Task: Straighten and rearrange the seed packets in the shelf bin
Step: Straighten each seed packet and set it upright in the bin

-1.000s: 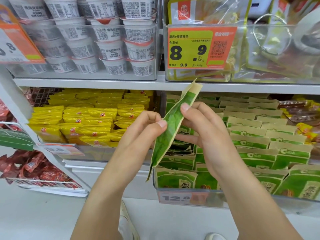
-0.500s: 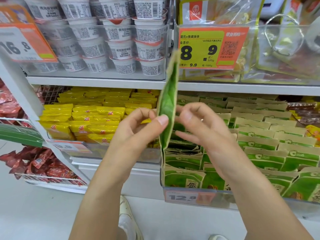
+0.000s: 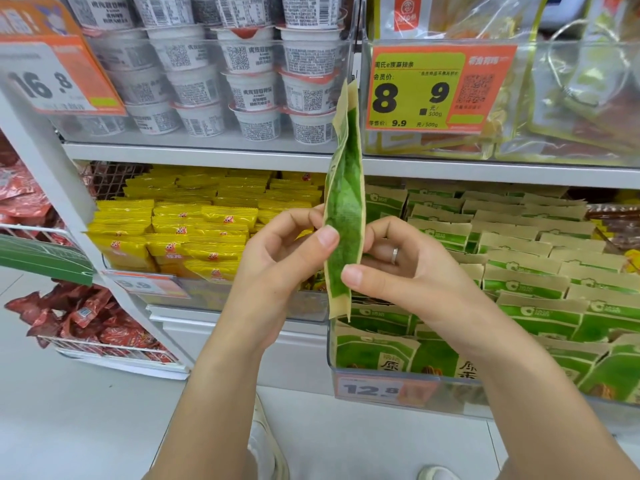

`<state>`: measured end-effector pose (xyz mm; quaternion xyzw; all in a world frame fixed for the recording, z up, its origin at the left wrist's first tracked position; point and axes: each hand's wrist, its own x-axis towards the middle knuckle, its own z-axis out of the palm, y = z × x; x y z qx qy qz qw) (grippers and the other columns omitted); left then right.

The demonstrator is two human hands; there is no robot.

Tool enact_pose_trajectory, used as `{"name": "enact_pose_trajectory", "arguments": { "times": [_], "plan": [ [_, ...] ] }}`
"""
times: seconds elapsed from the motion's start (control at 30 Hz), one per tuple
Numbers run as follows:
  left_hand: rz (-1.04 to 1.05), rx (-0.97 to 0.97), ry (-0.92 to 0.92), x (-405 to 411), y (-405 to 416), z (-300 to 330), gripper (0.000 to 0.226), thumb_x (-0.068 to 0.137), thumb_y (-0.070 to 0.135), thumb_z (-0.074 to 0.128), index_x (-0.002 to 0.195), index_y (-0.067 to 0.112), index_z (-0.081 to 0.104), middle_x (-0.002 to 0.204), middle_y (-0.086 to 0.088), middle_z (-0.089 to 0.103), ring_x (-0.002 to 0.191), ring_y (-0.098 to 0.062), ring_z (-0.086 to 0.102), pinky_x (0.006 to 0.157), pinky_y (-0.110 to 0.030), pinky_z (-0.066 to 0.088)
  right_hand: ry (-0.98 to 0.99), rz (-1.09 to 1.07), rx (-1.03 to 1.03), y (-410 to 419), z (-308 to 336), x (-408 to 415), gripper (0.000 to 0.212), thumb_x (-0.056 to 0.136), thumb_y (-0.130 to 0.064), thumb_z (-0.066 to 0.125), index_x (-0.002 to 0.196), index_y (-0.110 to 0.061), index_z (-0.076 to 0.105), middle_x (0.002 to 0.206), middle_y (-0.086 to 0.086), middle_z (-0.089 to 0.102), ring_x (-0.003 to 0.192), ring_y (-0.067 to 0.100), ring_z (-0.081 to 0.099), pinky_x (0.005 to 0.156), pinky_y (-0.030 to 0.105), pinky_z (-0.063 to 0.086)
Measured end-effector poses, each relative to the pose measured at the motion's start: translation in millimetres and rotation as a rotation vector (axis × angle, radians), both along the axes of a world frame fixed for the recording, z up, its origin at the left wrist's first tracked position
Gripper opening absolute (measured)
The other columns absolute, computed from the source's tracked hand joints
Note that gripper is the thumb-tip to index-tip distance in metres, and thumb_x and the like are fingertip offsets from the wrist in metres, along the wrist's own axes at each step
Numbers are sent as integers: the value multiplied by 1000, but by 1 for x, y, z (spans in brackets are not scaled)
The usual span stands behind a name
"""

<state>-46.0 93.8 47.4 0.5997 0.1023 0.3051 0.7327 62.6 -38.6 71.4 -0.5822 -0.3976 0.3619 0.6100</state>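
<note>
A green and tan seed packet (image 3: 344,202) stands upright and edge-on in front of the shelf, above the bin's left end. My left hand (image 3: 280,261) pinches its left side with thumb and fingers. From the right, my right hand (image 3: 405,268), a ring on one finger, grips the packet with the thumb on its near face. The clear shelf bin (image 3: 374,372) below holds several rows of like green packets (image 3: 526,271), most upright; those at the front left lean unevenly.
A bin of yellow packets (image 3: 180,233) sits left of the green ones. White cups (image 3: 249,81) and a bin with an 8.9 price tag (image 3: 436,88) fill the shelf above. Red packets (image 3: 83,317) lie in a wire rack at lower left.
The packet went from tilted to the right to standing upright and rose a little. Both hands kept hold of it, and the view shifted slightly right.
</note>
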Motion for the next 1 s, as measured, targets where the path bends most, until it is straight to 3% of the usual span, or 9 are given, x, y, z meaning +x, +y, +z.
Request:
{"name": "enact_pose_trajectory", "arguments": {
  "times": [0.23, 0.4, 0.47, 0.53, 0.6, 0.7, 0.77, 0.87, 1.0],
  "plan": [
    [-25, 3, 39, 0, -1, -2, 55, 61, 58, 83, 96, 19, 67, 99, -2, 69, 89, -17, 65, 76, -29, 55, -26, 30, -27, -5, 3, 4, 39, 73, -19, 73, 96, 6, 53, 91, -1, 74, 88, 10, 70, 75, 18, 53],
    [-44, 12, 48, 0, -2, 2, 43, 66, 54, 82, 92, 24, 66, 97, -3, 71, 86, -18, 65, 75, -33, 54, -144, -50, -35, -3, 2, 3, 30, 67, -32, 73, 81, -7, 63, 84, -4, 71, 83, 5, 68, 75, 17, 53],
    [-15, 65, 56, -1, -2, 6, 34, 72, 41, 78, 93, 18, 64, 97, -3, 73, 90, -20, 68, 79, -33, 56, -269, -148, -55, -2, -3, 3, 30, 66, -40, 79, 77, -18, 63, 99, -15, 71, 97, -7, 63, 78, 20, 55],
    [7, 100, 55, -2, -7, 13, 34, 75, 28, 74, 101, 13, 59, 96, 0, 76, 91, -15, 72, 75, -27, 57, -535, -328, -91, -1, -8, 1, 30, 66, -50, 75, 79, -28, 59, 121, -21, 63, 115, -14, 50, 83, 29, 54],
    [63, 134, 56, -2, -15, 18, 40, 75, 23, 73, 110, 15, 54, 97, 3, 77, 90, -12, 73, 70, -25, 58, -795, -457, -86, 1, -12, -4, 35, 66, -61, 64, 84, -33, 54, 129, -26, 52, 124, -11, 42, 82, 34, 53],
    [219, 242, 24, 0, -21, 19, 33, 84, 25, 70, 113, 18, 55, 100, 5, 76, 91, -14, 73, 71, -29, 60, -891, -457, -95, 4, -14, -8, 40, 66, -68, 57, 92, -37, 50, 137, -25, 48, 124, -4, 43, 86, 35, 52],
    [254, 224, -15, -1, -19, 20, 25, 89, 25, 65, 112, 17, 58, 100, 4, 76, 90, -15, 74, 66, -27, 59, -786, -444, -62, 3, -10, -8, 39, 67, -66, 62, 92, -37, 53, 124, -28, 59, 116, -6, 51, 88, 29, 51],
    [189, 106, 2, -5, -11, 20, 19, 92, 29, 58, 105, 20, 68, 97, 5, 77, 87, -13, 74, 63, -27, 59, -362, -450, 86, 0, 0, -4, 40, 67, -53, 72, 97, -34, 56, 102, -21, 69, 97, -4, 64, 86, 20, 52],
    [77, 156, 112, -7, -3, 13, 26, 87, 39, 53, 89, 31, 78, 91, 3, 76, 80, -9, 71, 64, -22, 57, -56, -356, 144, -3, 9, 2, 34, 76, -41, 57, 105, -24, 63, 94, -6, 75, 83, 7, 71, 68, 21, 56]
  ]
}}
